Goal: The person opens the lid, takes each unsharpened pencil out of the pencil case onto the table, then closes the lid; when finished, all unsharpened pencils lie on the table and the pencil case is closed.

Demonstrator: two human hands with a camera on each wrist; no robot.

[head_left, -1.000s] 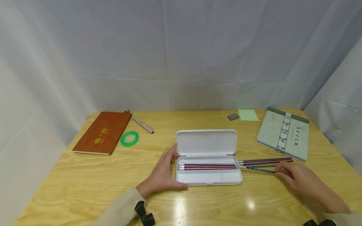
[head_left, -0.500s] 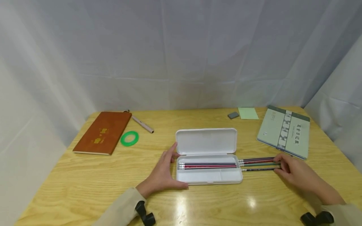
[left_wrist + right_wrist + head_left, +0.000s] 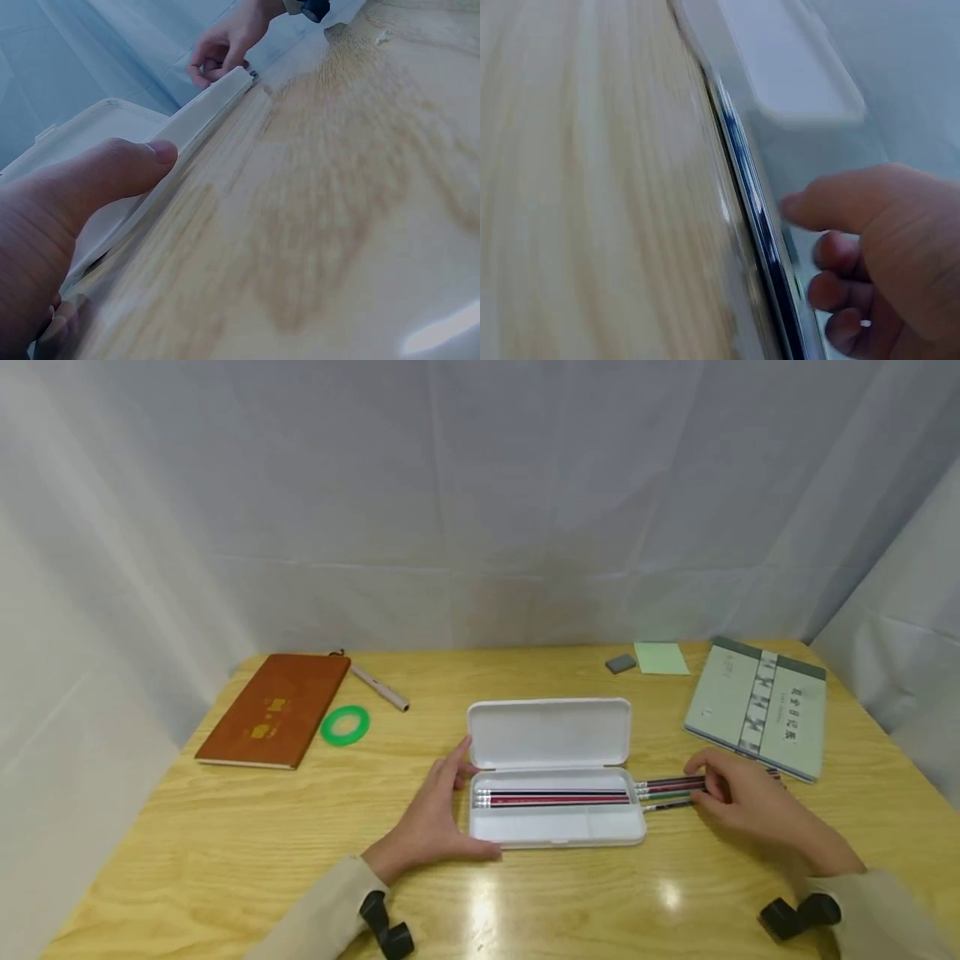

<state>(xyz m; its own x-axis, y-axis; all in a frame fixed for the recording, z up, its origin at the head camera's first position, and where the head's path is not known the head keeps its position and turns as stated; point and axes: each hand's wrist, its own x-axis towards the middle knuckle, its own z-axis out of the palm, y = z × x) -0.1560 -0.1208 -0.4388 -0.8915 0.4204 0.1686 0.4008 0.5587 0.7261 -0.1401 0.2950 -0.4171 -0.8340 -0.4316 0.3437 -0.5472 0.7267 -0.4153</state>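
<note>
An open white pencil case (image 3: 555,833) lies mid-table, its lid (image 3: 551,732) folded back. Several pencils (image 3: 555,797) lie inside along its back half. My left hand (image 3: 442,802) rests flat against the case's left end, with the thumb (image 3: 112,172) along the front wall (image 3: 202,112). Several loose pencils (image 3: 667,789) lie on the table just right of the case, pointing at it. My right hand (image 3: 720,789) covers their far ends, and its thumb and curled fingers (image 3: 877,247) close round the bundle (image 3: 757,217).
A brown notebook (image 3: 273,710), a green tape ring (image 3: 345,726) and a pen (image 3: 380,687) lie at the back left. A grey eraser (image 3: 620,663), a green sticky note (image 3: 660,657) and a grey-green notebook (image 3: 757,706) lie at the back right. White cloth walls the table.
My right hand has slid left along the loose pencils towards the case and drawn them into a tighter bundle. The left hand and the case have stayed put.
</note>
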